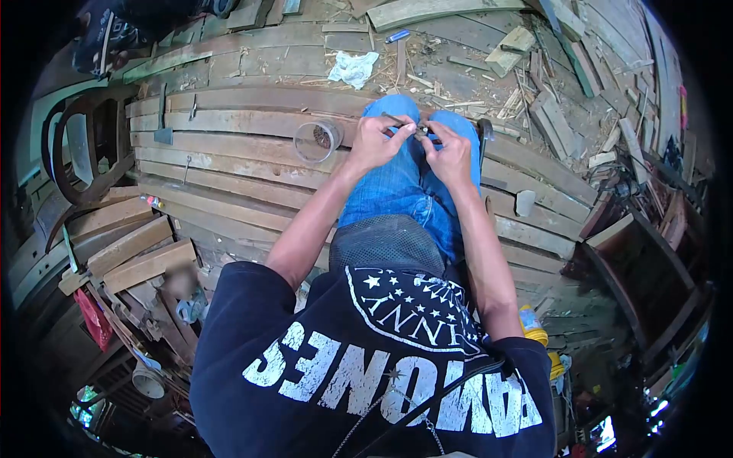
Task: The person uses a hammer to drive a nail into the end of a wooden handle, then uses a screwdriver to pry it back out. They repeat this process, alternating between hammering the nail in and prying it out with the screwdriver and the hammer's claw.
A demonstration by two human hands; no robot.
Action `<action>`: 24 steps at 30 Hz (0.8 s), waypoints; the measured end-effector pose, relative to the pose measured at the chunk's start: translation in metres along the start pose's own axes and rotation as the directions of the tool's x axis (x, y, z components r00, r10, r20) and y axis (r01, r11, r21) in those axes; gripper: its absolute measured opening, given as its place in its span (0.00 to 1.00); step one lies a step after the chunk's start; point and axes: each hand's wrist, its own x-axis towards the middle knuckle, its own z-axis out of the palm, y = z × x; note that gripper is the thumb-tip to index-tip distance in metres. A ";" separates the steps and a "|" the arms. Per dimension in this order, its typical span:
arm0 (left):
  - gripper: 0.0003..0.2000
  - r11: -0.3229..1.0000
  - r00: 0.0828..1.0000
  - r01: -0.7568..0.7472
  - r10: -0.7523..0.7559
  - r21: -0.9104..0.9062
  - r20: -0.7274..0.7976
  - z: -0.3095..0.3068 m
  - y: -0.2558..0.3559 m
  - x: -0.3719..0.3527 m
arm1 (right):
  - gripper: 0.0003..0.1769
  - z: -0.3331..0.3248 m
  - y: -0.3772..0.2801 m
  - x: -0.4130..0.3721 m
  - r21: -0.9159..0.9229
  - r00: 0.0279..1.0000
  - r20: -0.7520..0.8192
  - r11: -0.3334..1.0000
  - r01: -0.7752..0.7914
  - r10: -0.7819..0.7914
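My left hand (376,143) is over the left knee of my jeans (382,191), its fingers closed on a thin dark stick-like piece (392,118). Close beside it, my right hand (449,155) pinches a small piece (421,131) whose kind I cannot make out. The fingertips of both hands nearly meet above my knees. Left of my left hand stands a clear plastic tub (307,143) with small brown bits in it, on the wooden slats (252,145).
A flat-bladed tool (163,134) and a small metal tool (193,107) lie on the slats at left. A white cloth (353,69), a blue lighter-like object (397,36) and wood scraps (553,122) are ahead. A wooden frame (92,145) stands far left.
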 end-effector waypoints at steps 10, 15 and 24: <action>0.09 0.986 0.986 -0.166 0.165 -0.024 -0.036 0.008 -0.011 0.005 | 0.15 0.002 0.004 0.000 0.034 0.999 0.040 0.999 -0.034 0.033; 0.09 0.988 0.988 -0.150 0.151 0.033 -0.025 0.008 -0.011 0.006 | 0.15 0.001 0.003 0.002 0.015 0.999 0.037 1.000 -0.004 0.004; 0.09 0.984 0.986 -0.165 0.166 0.067 -0.014 0.006 -0.008 0.009 | 0.14 -0.001 0.001 0.002 0.027 0.997 0.059 0.998 -0.054 0.052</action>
